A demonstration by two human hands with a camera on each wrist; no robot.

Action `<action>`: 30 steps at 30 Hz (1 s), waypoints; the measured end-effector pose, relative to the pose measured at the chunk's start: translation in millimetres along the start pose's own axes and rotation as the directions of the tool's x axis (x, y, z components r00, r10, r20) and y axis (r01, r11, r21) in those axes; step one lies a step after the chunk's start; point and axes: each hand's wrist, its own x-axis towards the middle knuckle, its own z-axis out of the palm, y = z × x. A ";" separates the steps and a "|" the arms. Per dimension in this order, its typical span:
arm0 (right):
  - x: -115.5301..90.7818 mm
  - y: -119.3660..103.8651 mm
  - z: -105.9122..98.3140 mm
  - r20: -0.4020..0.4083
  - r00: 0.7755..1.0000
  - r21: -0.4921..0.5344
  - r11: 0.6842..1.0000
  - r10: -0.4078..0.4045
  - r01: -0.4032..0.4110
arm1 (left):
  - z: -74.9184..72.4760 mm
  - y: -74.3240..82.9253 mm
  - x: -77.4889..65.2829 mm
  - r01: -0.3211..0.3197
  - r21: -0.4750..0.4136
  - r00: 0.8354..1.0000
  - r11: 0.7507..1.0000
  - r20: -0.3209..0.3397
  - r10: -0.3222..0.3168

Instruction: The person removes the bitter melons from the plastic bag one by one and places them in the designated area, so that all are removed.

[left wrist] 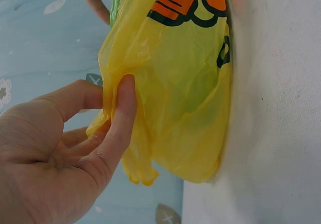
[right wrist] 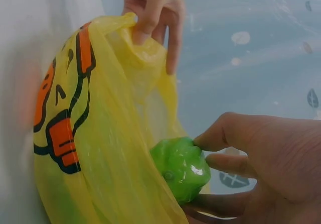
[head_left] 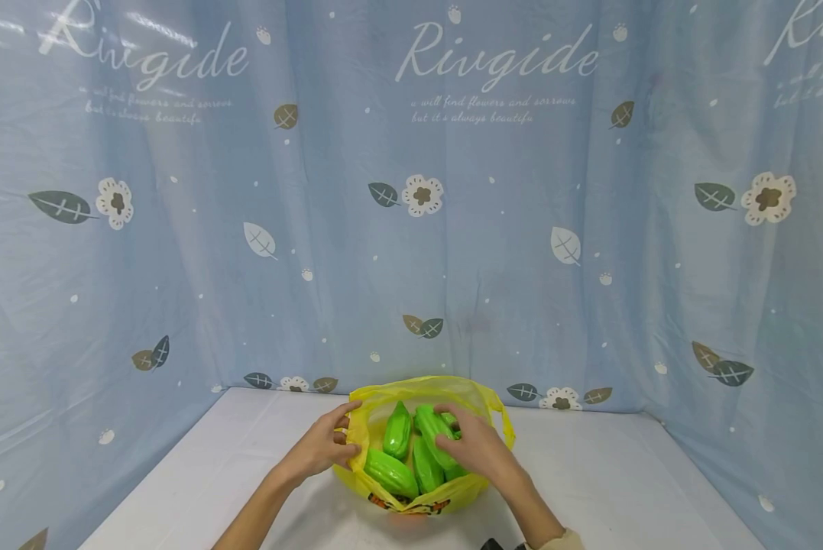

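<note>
Green gourd (right wrist: 179, 166) | R hand (head_left: 481, 444): grip round it | L hand (head_left: 323, 441): grip pinching ylw plastic bag (right wrist: 118, 133) | adv: keep mouth wide, clr rim

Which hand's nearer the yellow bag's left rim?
Left. The left hand pinches the yellow bag right at that rim; the right hand is across the opening, gripping a green item.
</note>
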 end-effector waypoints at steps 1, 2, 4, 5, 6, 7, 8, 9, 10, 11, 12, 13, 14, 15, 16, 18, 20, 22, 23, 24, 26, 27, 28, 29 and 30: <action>-0.7 0.4 -1.0 0.000 1.000 0.001 1.000 0.006 -0.006 | -0.1 0.1 0.1 0.002 -0.001 1.000 1.000 0.000 -0.002; -1.3 1.1 -1.8 -0.004 1.000 0.002 1.000 0.003 -0.003 | -0.1 0.2 0.2 0.004 -0.002 1.000 1.000 0.000 -0.004; -2.5 2.5 -3.9 -0.011 1.000 0.005 1.000 -0.001 0.002 | 0.0 0.1 0.2 0.006 -0.004 1.000 1.000 0.000 -0.006; -3.0 3.1 -5.1 -0.018 1.000 -0.001 1.000 -0.006 0.006 | 0.0 0.1 0.3 0.006 -0.007 1.000 1.000 0.000 -0.006; -3.4 3.8 -6.1 -0.030 0.999 -0.004 1.000 -0.014 0.014 | 0.0 0.1 0.3 0.004 -0.008 1.000 1.000 0.000 -0.004; -4.0 3.9 -7.8 -0.036 0.999 -0.001 1.000 -0.016 0.016 | 0.2 0.1 0.1 0.002 -0.007 1.000 1.000 0.000 -0.002; -4.4 4.5 -9.1 -0.043 0.999 0.001 1.000 -0.021 0.021 | 0.2 -0.1 -0.1 0.000 -0.006 1.000 1.000 0.000 0.000; -5.0 4.6 -10.8 -0.048 0.999 0.006 1.000 -0.022 0.023 | 0.3 -0.2 -0.2 -0.002 -0.005 1.000 1.000 0.000 0.002; -5.6 4.8 -12.3 -0.055 0.998 0.005 1.000 -0.027 0.027 | 0.4 -0.3 -0.4 -0.004 -0.004 1.000 1.000 -0.001 0.004; -6.4 4.9 -14.1 -0.060 0.998 0.009 1.000 -0.029 0.030 | 0.4 -0.4 -0.5 -0.005 -0.005 1.000 1.000 -0.002 0.005; -7.1 5.1 -15.6 -0.061 0.998 0.017 0.999 -0.032 0.033 | 0.4 -0.4 -0.5 -0.004 -0.006 1.000 1.000 -0.002 0.004; -8.0 4.8 -17.2 -0.060 0.998 0.024 0.999 -0.030 0.031 | 0.4 -0.4 -0.4 -0.003 -0.006 1.000 1.000 -0.002 0.003; -8.7 5.3 -18.3 -0.065 0.997 0.023 0.999 -0.032 0.033 | 0.3 -0.4 -0.2 0.000 -0.009 1.000 1.000 -0.002 0.000; -9.6 5.4 -19.9 -0.069 0.997 0.027 0.999 -0.030 0.032 | 0.1 -0.4 -0.1 0.002 -0.011 1.000 1.000 -0.001 -0.002; -10.5 5.6 -21.1 -0.075 0.997 0.027 0.999 -0.026 0.028 | 0.0 -0.2 0.1 0.004 -0.013 1.000 1.000 0.000 -0.004; -11.9 6.0 -23.4 -0.091 0.996 0.016 1.000 -0.017 0.019 | -0.3 0.0 0.3 0.010 -0.015 1.000 1.000 0.001 -0.010; -13.2 6.9 -25.6 -0.102 0.995 0.014 1.000 -0.007 0.008 | -0.4 -0.1 0.2 0.012 -0.010 1.000 1.000 -0.001 -0.012; -14.6 7.5 -27.9 -0.108 0.994 0.017 1.000 0.000 0.002 | -0.4 -0.2 0.0 0.014 -0.005 1.000 1.000 -0.004 -0.014; -15.2 8.0 -29.1 -0.108 0.994 0.020 1.000 0.003 -0.001 | -0.4 -0.4 0.1 0.014 -0.002 1.000 1.000 -0.006 -0.014; -15.8 8.6 -30.2 -0.107 0.994 0.029 1.000 0.008 -0.005 | -0.4 -0.4 0.0 0.015 -0.001 1.000 1.000 -0.007 -0.015; -17.1 10.0 -32.6 -0.108 0.994 0.047 0.999 0.021 -0.016 | -0.4 -0.8 0.3 0.017 -0.001 1.000 1.000 -0.009 -0.017; -17.6 10.8 -33.8 -0.111 0.994 0.046 0.999 0.026 -0.021 | -0.5 -0.7 0.3 0.016 0.000 1.000 1.000 -0.011 -0.016; -17.9 11.7 -35.0 -0.114 0.993 0.049 0.998 0.031 -0.026 | -0.5 -0.7 0.3 0.016 0.001 1.000 1.000 -0.011 -0.016; -18.2 12.4 -36.2 -0.117 0.992 0.050 0.998 0.037 -0.032 | -0.6 -0.8 0.3 0.015 0.000 1.000 1.000 -0.011 -0.015; -18.4 13.2 -37.5 -0.121 0.992 0.049 0.998 0.042 -0.036 | -0.6 -0.6 0.2 0.014 -0.003 1.000 1.000 -0.010 -0.014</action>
